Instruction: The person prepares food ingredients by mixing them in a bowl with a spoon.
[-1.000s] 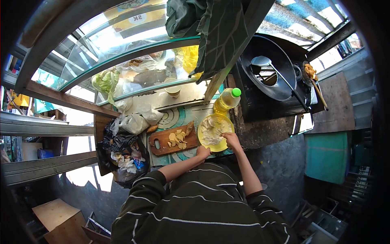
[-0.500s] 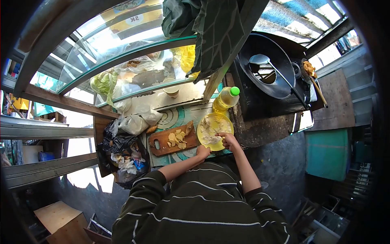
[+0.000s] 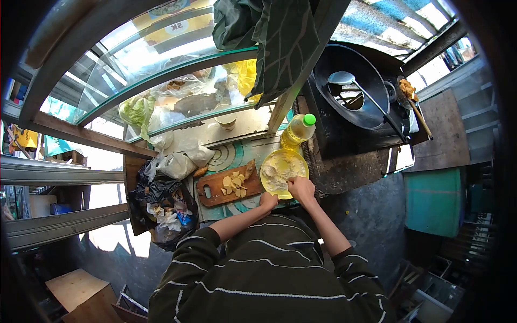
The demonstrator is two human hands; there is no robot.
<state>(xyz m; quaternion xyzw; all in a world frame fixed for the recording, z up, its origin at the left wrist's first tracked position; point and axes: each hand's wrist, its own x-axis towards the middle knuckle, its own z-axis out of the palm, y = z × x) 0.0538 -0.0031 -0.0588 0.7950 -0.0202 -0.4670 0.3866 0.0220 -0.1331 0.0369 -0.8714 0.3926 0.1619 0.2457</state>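
My left hand (image 3: 269, 201) is closed on the near left rim of a yellow bowl (image 3: 306, 164). In the bowl lies a pale, floury mixture (image 3: 278, 173), clumped on the left side. My right hand (image 3: 301, 188) reaches over the bowl's right side, fingers wrapped round a thin metal utensil whose tip is hidden in the mixture. Left of the bowl is a wooden cutting board (image 3: 209, 201) with thin yellowish slices (image 3: 235, 182) and a brown unpeeled piece (image 3: 250, 168). A bottle of yellow oil (image 3: 294, 135) with a green cap stands just behind the bowl.
At the right, a large dark wok (image 3: 371, 117) sits on a black stove, a long-handled metal turner (image 3: 342, 78) resting in it. A strainer with fried food (image 3: 407, 89) lies beyond. Left are plastic bags (image 3: 176, 164) and a black rubbish bag (image 3: 141, 188). A glass case stands behind.
My right hand has shifted slightly left and nearer the bowl's middle, and the utensil is less visible. The mixture now sits more in a clump at the left. My left hand stays on the rim.
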